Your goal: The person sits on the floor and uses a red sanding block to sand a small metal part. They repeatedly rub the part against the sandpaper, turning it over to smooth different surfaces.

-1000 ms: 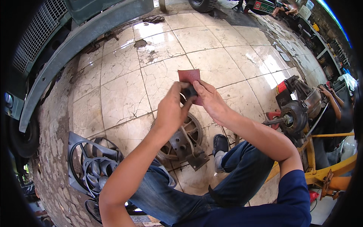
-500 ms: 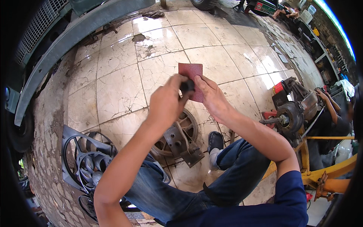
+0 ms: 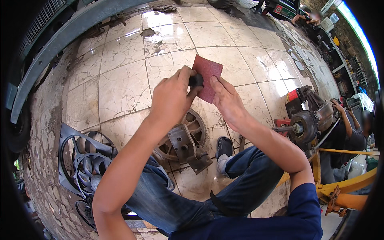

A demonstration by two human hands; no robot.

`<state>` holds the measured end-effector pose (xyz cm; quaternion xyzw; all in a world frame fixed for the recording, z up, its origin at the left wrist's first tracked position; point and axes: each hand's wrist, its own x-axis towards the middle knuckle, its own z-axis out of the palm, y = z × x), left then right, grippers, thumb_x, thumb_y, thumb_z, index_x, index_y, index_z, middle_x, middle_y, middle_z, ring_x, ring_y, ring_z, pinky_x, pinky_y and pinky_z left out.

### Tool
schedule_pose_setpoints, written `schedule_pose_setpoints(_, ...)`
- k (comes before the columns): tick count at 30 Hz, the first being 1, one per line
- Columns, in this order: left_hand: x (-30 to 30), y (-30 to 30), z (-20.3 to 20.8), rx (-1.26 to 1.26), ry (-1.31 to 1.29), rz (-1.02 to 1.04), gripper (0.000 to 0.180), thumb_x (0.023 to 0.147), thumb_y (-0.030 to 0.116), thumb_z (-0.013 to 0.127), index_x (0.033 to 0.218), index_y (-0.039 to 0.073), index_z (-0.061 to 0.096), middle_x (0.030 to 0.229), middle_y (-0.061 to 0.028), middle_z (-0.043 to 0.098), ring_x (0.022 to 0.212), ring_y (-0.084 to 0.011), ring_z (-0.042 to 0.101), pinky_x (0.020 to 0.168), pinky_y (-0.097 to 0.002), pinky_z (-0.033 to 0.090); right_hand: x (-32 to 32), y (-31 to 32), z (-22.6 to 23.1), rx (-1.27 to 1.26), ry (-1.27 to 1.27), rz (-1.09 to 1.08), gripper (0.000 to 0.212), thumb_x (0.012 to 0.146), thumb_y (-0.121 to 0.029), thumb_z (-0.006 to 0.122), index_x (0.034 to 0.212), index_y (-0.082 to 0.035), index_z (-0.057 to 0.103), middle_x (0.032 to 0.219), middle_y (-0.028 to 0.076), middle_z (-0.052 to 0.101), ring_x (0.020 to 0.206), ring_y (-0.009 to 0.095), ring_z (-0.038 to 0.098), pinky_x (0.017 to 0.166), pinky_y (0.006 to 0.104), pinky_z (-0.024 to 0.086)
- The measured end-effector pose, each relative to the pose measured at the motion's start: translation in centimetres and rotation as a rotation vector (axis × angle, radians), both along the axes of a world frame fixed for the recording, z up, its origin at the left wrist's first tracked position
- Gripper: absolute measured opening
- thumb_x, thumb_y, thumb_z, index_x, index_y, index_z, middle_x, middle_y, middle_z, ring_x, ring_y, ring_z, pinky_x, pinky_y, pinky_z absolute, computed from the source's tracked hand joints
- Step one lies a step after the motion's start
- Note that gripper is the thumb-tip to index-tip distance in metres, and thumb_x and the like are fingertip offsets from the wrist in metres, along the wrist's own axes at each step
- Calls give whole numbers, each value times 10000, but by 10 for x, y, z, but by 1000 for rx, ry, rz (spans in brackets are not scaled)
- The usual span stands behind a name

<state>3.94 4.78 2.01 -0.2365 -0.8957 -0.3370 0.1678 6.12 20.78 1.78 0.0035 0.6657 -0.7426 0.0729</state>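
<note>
Between the thumb and fingers of my left hand point(image 3: 172, 90) is a small black cylindrical part point(image 3: 196, 80); its exact kind I cannot make out. A sheet of reddish-brown sandpaper point(image 3: 208, 74) is pinched in my right hand point(image 3: 229, 98), thumb on its near face. The black part lies against or just before the sheet's left edge. Below my hands, a large toothed gear wheel point(image 3: 196, 124) rests on the tiles, with a flat metal bracket point(image 3: 180, 142) on top of it.
A grey fan shroud point(image 3: 68, 160) lies on the left. At right stand a hub assembly point(image 3: 303, 127) and a yellow frame point(image 3: 348, 182), where another person point(image 3: 350, 132) works. A vehicle bumper point(image 3: 52, 44) crosses the upper left. Cracked tiles point(image 3: 124, 88) cover the floor.
The sandpaper has tilted, its top leaning left, and moved slightly up. My left hand has shifted a little left with the black part. The whole view has turned slightly.
</note>
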Motion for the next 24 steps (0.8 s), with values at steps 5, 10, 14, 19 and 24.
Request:
schedule_pose_setpoints(5,4,6,6,40,-77,12,311,826,199,715,1041,63,537,857,-118,685,720,-277,664,631,-390,511,4,-7,4,-59,25,-14,447,1028,-339,423,1260,33,514,1073,76,603,981,129,541,891,268,437)
schedule_pose_setpoints(10,15,16,1,263,-319,4,311,847,155,699,1055,13,516,858,-157,692,785,-270,686,721,-357,519,6,-6,8,36,51,-41,433,1031,-317,418,1231,51,528,1024,68,616,943,120,536,850,261,445)
schedule_pose_setpoints(14,2,13,11,245,-408,127,318,847,143,694,1065,-1,513,829,-163,687,762,-267,680,703,-360,516,4,-3,6,160,89,-60,423,1033,-295,409,1227,63,521,1045,82,617,925,121,530,839,266,437)
schedule_pose_setpoints(19,12,23,12,373,-274,-14,327,854,81,674,1113,-20,502,908,-163,670,798,-232,665,727,-322,514,2,-4,8,148,275,-60,378,1039,-240,383,1234,57,514,1024,98,618,919,128,526,835,266,433)
schedule_pose_setpoints(24,1,35,30,792,-314,-177,326,902,30,617,1180,-41,463,1046,-149,628,884,-186,631,785,-307,516,-5,1,35,252,568,-131,345,1039,-202,379,1234,50,512,1027,110,618,922,130,531,837,275,438)
